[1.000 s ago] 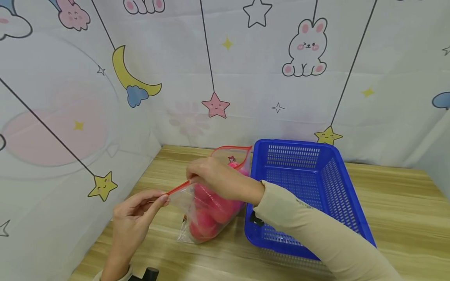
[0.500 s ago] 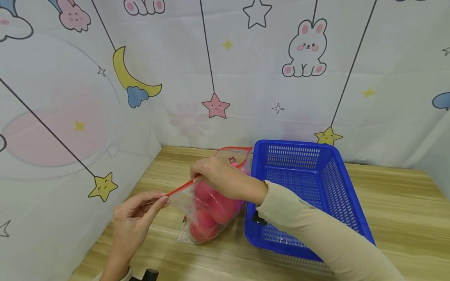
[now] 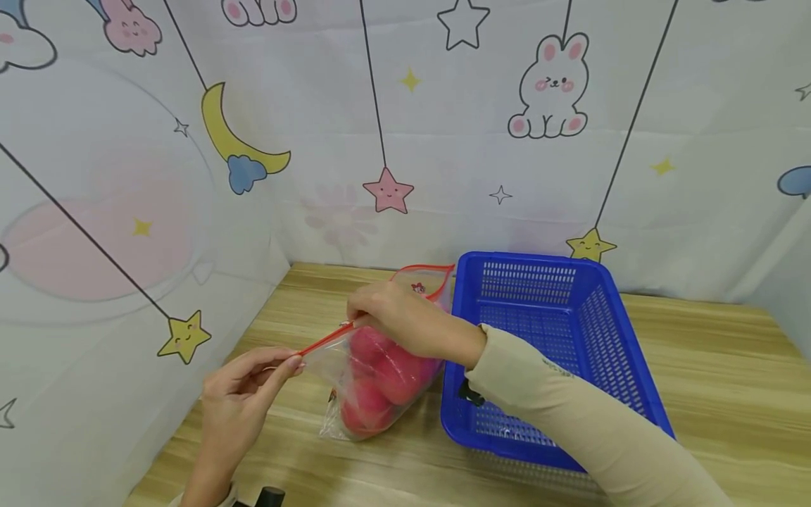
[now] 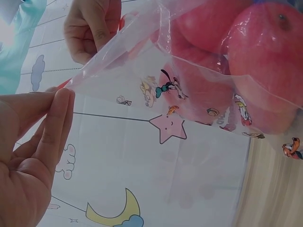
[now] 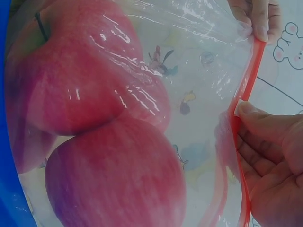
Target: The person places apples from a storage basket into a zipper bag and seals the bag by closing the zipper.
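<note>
A clear zip bag (image 3: 326,370) stands on the table, filled with several red apples (image 3: 367,405). My left hand (image 3: 234,405) pinches the near left corner of its red zip strip (image 3: 323,341) between thumb and fingers. Further along the strip, my right hand (image 3: 405,320) pinches it too; in the right wrist view, a small white piece (image 5: 238,108) sits at the thumb tip, and I cannot tell what it is. Beyond the right hand, the two red edges gape apart at the far end. Cartoon prints show on the plastic in the left wrist view. My right hand hides some apples.
A blue perforated plastic basket (image 3: 529,282) stands directly right of the bag, with my right forearm (image 3: 557,394) crossing over it. White cloth (image 3: 469,162) with cartoon prints closes off the back and left of the wooden table (image 3: 728,380).
My right hand has slid a little to the right along the red strip, away from the left hand. The left hand keeps its pinch on the corner, nearly still.
</note>
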The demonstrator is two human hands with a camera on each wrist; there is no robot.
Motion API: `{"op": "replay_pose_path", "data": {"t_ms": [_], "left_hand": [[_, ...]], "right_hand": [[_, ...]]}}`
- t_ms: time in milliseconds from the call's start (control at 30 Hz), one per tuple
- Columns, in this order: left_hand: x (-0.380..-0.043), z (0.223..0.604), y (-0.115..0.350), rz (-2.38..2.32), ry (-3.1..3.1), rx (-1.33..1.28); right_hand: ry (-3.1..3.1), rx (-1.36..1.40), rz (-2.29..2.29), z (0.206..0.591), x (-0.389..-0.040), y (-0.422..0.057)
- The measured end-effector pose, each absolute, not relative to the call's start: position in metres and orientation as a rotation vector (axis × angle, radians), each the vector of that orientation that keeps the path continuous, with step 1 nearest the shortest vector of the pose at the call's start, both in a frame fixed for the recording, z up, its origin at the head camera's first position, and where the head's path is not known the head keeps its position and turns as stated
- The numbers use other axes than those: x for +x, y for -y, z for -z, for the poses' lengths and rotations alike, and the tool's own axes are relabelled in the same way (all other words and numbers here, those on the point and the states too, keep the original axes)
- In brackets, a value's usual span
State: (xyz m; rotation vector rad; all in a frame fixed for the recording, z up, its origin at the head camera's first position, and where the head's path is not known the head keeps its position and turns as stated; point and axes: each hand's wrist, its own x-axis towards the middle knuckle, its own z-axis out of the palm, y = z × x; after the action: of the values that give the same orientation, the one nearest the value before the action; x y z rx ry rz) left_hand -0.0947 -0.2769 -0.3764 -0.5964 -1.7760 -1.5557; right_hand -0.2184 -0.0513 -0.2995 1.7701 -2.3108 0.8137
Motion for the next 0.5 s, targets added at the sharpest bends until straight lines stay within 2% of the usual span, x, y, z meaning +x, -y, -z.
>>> {"op": "replay_pose_path", "data": {"t_ms": [500], "left_hand": [[-0.0956, 0.3786, 0.2782, 1.594, 1.754, -0.63]], "right_hand": [[2.375, 1.735, -0.781, 0.2999, -0.2206, 0.0446]]}}
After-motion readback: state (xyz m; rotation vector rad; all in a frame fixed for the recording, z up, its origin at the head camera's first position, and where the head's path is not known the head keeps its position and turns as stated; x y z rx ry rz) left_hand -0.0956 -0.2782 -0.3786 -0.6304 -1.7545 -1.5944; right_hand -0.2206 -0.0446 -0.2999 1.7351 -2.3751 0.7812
